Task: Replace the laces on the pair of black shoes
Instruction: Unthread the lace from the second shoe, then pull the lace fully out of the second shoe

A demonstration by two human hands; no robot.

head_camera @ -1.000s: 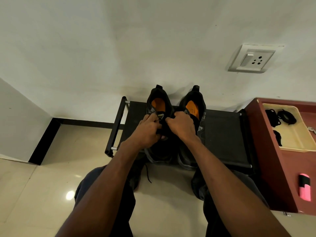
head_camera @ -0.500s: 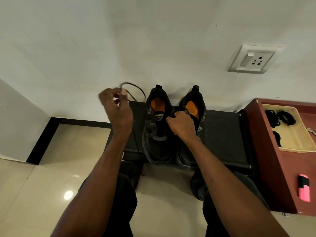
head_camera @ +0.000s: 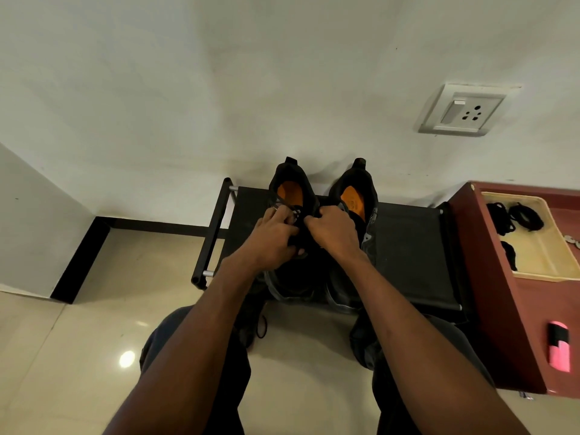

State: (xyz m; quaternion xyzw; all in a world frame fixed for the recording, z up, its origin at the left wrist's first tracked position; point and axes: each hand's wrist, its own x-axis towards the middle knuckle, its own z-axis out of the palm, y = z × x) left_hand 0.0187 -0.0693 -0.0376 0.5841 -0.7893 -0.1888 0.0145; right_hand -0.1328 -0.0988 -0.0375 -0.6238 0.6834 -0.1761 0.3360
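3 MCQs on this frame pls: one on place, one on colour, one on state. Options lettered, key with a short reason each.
1. Where do the black shoes stand?
A. on the floor tiles
B. on the black rack
C. in the cream tray

2. What colour are the insoles?
A. orange
B. white
C. blue

3. What are the hands doing?
A. both hang idle
B. one lifts a shoe
C. both work the lace of one shoe

Key:
1 B: the black shoes stand side by side on the black rack.
2 A: the insoles show orange in both openings.
3 C: left hand and right hand pinch the lace of the left-side shoe.
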